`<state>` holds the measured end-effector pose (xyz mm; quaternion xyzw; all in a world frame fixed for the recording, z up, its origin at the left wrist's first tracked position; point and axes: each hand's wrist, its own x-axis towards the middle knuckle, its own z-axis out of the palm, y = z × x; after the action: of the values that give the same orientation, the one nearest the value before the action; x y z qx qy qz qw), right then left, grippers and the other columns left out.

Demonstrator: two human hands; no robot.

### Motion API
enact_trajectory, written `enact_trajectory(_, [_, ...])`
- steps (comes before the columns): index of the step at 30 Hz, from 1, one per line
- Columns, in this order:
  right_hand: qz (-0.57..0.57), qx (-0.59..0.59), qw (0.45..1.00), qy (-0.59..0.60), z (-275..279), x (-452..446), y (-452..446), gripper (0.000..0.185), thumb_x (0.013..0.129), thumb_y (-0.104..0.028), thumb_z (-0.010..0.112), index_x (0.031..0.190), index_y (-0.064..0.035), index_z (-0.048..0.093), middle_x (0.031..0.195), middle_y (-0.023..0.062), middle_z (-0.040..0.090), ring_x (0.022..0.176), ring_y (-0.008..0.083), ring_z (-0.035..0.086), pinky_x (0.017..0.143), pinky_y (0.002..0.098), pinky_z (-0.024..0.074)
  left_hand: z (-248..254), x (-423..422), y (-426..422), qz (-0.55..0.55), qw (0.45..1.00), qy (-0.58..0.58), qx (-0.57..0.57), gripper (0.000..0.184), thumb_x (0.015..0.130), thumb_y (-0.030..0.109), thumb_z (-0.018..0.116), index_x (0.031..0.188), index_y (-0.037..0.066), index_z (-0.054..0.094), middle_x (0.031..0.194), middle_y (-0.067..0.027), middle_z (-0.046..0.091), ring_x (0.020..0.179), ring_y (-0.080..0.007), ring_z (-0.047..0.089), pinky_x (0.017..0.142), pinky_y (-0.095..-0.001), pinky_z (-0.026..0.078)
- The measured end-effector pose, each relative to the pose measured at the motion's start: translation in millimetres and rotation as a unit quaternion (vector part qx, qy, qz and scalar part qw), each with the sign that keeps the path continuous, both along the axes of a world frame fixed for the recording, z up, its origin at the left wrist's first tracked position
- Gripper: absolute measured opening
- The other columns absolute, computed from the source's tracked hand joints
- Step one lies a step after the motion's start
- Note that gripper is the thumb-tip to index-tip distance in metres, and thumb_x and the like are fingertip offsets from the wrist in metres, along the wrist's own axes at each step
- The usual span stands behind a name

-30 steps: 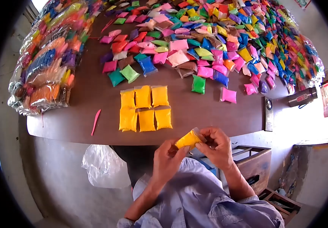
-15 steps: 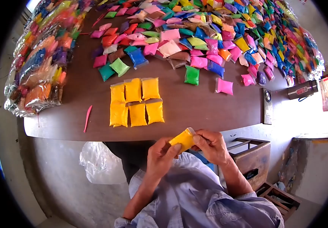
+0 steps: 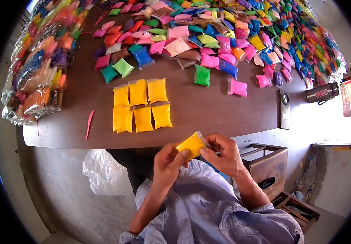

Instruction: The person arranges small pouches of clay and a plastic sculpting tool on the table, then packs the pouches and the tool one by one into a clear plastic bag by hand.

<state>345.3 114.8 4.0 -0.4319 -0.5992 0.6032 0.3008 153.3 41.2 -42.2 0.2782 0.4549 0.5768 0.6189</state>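
Observation:
Between both hands, just off the table's near edge, is a small yellow packet (image 3: 192, 145) with a clear top strip. My left hand (image 3: 169, 162) grips its left end, thumb on the front face. The right hand (image 3: 224, 153) pinches the packet near its clear strip on the right side. On the table ahead, several yellow packets (image 3: 143, 118) lie in two rows, some overlapping. A pink plastic knife-like stick (image 3: 90, 124) lies left of them. What fills the packets cannot be made out for certain.
A big heap of coloured packets (image 3: 183, 32) covers the table's far side. Clear bags of packets (image 3: 41, 77) are stacked at the left. A dark flask (image 3: 322, 92) and a flat dark object (image 3: 284, 109) stand at the right. A wooden stool (image 3: 267, 166) is below, right.
The yellow packet has turned slightly, showing more of its front face. My right thumb has shifted down along it. The whole view has moved a little, so the table things appear further left.

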Motion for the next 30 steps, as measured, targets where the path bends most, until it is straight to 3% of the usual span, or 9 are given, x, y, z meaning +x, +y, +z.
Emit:
enact_trajectory(6, [0.009,-0.055,0.99,-0.129,-8,-1,0,0.013,0.097,0.001,0.062,0.109,0.0062,0.065,0.097,0.0075,0.074,0.088,0.0089,0.069,0.077,0.0252,0.0577,6,2,-1,0.015,0.994,0.104,0.001,0.031,0.102,0.018,0.074,0.124,-0.003,0.066,0.095,-0.0031,0.071,0.077,-0.0058,0.063,0.069,-0.0206,0.052])
enact_trajectory(8, [-0.036,-0.015,0.997,-0.072,-20,-3,-3,0.014,0.093,0.005,0.059,0.105,0.0051,0.066,0.082,0.0019,0.065,0.069,0.0051,0.056,0.059,0.0245,0.0464,6,2,-1,0.017,0.993,0.117,0.002,0.032,0.102,0.018,0.074,0.125,-0.003,0.066,0.094,-0.0032,0.071,0.077,-0.0059,0.063,0.069,-0.0206,0.052])
enact_trajectory(9, [-0.036,-0.015,0.997,-0.072,-16,-3,-3,0.014,0.093,0.005,0.059,0.105,0.0051,0.066,0.082,0.0019,0.065,0.069,0.0051,0.056,0.059,0.0245,0.0464,6,2,-1,0.017,0.991,0.13,0.004,0.033,0.102,0.019,0.075,0.126,-0.003,0.065,0.093,-0.0032,0.07,0.076,-0.006,0.063,0.068,-0.0206,0.052])
enact_trajectory(11, [-0.004,-0.054,0.998,-0.044,-4,-2,-1,0.022,0.097,0.007,0.048,0.112,0.0063,0.064,0.097,0.0106,0.075,0.085,0.011,0.07,0.078,0.0265,0.0586,9,0,0,0.018,0.99,0.137,0.001,0.034,0.102,0.019,0.075,0.126,-0.003,0.065,0.093,-0.0036,0.07,0.075,-0.0062,0.063,0.068,-0.0209,0.052])
enact_trajectory(15, [-0.006,-0.046,0.998,-0.04,-4,0,-2,0.024,0.097,0.009,0.046,0.113,0.0063,0.063,0.098,0.0111,0.075,0.086,0.0125,0.071,0.079,0.0268,0.059,10,0,0,0.019,0.991,0.135,-0.007,0.036,0.102,0.02,0.075,0.128,-0.002,0.065,0.096,-0.0053,0.072,0.074,-0.0069,0.064,0.067,-0.0215,0.053])
enact_trajectory(17, [-0.048,-0.071,0.996,-0.03,-6,1,-4,0.018,0.094,0.006,0.056,0.109,0.0051,0.066,0.092,0.0078,0.072,0.079,0.0068,0.064,0.068,0.0248,0.053,13,1,1,0.026,0.992,0.124,-0.013,0.035,0.102,0.021,0.074,0.125,-0.003,0.065,0.096,-0.0069,0.073,0.074,-0.0086,0.066,0.068,-0.0227,0.055])
enact_trajectory(24, [0.052,-0.022,0.982,-0.178,-10,29,-6,0.016,0.096,-0.001,0.066,0.111,0.0031,0.068,0.091,0.0063,0.072,0.076,0.0054,0.061,0.067,0.0242,0.0519,9,0,1,0.025,0.998,0.038,-0.039,0.031,0.103,0.017,0.072,0.126,-0.003,0.064,0.101,-0.0088,0.075,0.077,-0.0109,0.069,0.071,-0.0253,0.058])
enact_trajectory(26, [0.001,-0.002,0.997,-0.082,-7,26,-7,0.019,0.096,-0.003,0.07,0.114,0.0037,0.068,0.09,0.0063,0.071,0.077,0.0062,0.062,0.068,0.0237,0.0527,5,1,0,0.018,0.999,0.02,-0.042,0.031,0.103,0.015,0.071,0.127,-0.003,0.063,0.103,-0.0093,0.075,0.079,-0.0116,0.069,0.072,-0.0256,0.058])
enact_trajectory(30, [-0.025,-0.027,0.999,-0.038,1,10,-9,0.018,0.098,-0.003,0.069,0.114,0.0053,0.067,0.09,0.0052,0.071,0.078,0.0066,0.063,0.07,0.0239,0.0541,-1,6,-1,-0.007,0.999,-0.021,-0.046,0.033,0.1,0.005,0.071,0.13,-0.003,0.061,0.109,-0.011,0.074,0.085,-0.0132,0.07,0.074,-0.026,0.058])
